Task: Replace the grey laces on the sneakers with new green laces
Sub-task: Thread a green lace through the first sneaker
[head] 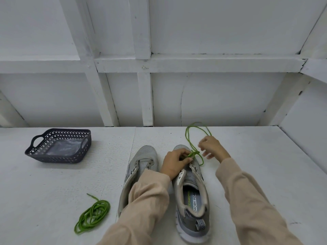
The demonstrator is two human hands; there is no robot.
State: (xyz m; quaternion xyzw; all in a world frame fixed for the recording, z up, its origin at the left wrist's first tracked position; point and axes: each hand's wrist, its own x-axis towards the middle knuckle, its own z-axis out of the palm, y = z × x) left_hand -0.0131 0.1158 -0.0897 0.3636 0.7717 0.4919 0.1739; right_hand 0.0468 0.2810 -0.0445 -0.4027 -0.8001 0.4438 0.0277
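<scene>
Two grey sneakers stand side by side on the white table, toes away from me, neither carrying a lace in its upper eyelets. My left hand (175, 160) rests over the front of the right sneaker (192, 197) and pinches a green lace (192, 138) near the lowest eyelets. That lace loops away over the table behind the toe. My right hand (211, 147) hovers just right of the toe, blurred, fingers loosely spread beside the lace. The left sneaker (141, 165) is partly hidden by my left sleeve. A second green lace (93, 215) lies coiled at the front left.
A dark perforated plastic basket (44, 155) with handles stands at the back left of the table, something grey and crinkled inside it. A white panelled wall rises right behind the table's far edge.
</scene>
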